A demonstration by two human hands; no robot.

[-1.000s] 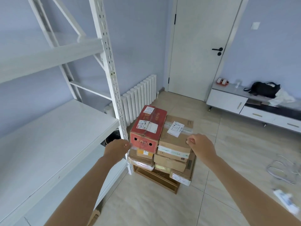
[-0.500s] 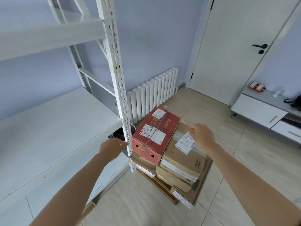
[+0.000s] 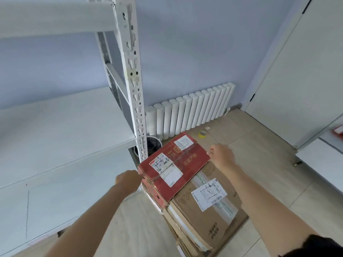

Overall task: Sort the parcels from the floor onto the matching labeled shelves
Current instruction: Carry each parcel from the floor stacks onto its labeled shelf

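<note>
Early stage of sorting, as far as visible: the white metal shelving unit (image 3: 138, 101) at left shows two bare white shelf boards (image 3: 61, 127) with no parcel on the parts in view, and no shelf labels can be read here; the parcels remain stacked on the beige tiled floor (image 3: 263, 145) just beside the unit's perforated upright. The red cardboard box with white shipping labels (image 3: 172, 166) lies on top of the stack, tilted, partly overlapping the brown cardboard box with a taped seam and white label (image 3: 209, 203), with further brown cartons beneath; the left hand (image 3: 128, 180), fingers curled, touches the red box's near-left corner; the right hand (image 3: 221, 153), fingers bent, holds its far-right edge, though how firmly cannot be told. Judged from this, the red box is the first to be lifted; every parcel in view is still to be shelved. A white ribbed radiator (image 3: 191, 112) stands behind.
</note>
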